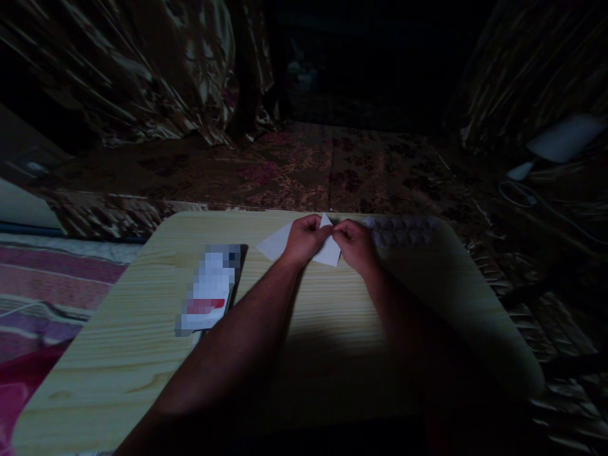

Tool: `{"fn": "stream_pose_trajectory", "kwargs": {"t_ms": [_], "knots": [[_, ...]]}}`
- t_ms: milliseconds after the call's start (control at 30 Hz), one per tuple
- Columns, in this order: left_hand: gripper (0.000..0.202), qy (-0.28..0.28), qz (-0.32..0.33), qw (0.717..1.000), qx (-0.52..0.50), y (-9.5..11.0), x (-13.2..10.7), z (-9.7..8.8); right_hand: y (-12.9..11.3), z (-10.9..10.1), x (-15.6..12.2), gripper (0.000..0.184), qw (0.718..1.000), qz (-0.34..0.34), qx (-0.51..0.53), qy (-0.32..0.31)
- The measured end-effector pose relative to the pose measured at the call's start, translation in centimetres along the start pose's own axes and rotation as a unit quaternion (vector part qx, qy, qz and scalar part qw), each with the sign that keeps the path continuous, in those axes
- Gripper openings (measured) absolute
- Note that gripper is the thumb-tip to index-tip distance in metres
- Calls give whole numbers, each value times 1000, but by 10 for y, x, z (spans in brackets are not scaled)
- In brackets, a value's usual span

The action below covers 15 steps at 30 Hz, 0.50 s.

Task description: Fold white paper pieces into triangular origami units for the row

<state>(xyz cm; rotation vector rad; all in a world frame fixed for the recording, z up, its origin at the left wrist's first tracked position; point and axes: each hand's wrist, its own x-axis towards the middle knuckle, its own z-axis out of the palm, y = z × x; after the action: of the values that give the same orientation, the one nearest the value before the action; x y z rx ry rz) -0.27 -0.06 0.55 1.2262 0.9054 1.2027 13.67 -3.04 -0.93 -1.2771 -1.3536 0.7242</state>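
A folded white sheet of paper [275, 244] lies at the far side of a light wooden table [332, 342]. My left hand [304, 240] pinches the paper from the left, fingers closed on a raised fold. From the right, my right hand [354, 244] pinches the same fold, and the fingertips of both hands meet over the paper. A small point of paper sticks up between the two hands.
A flat card or phone [209, 291], blurred out, lies on the table's left. A pale bumpy sheet [403, 231] rests at the far right edge. Patterned dark fabric [294, 164] covers the floor beyond; striped cloth [42, 285] lies left; a cable [522, 193] lies right.
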Motion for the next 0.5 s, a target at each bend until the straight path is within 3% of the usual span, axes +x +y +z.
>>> {"fn": "stream_pose_trajectory", "kwargs": {"t_ms": [133,333,500], "knots": [[22,8,16,1000,-1,1,-2,2,-4,-1,-1,12,1000,-6,-7,-8],[23,80,11,992,-95,-2,3,0,-8,-1,-1,8,1000,14,-11,-15],[25,134,-10,978,-161,0,7,-3,-8,-5,-1,9,999,22,44,-4]]}}
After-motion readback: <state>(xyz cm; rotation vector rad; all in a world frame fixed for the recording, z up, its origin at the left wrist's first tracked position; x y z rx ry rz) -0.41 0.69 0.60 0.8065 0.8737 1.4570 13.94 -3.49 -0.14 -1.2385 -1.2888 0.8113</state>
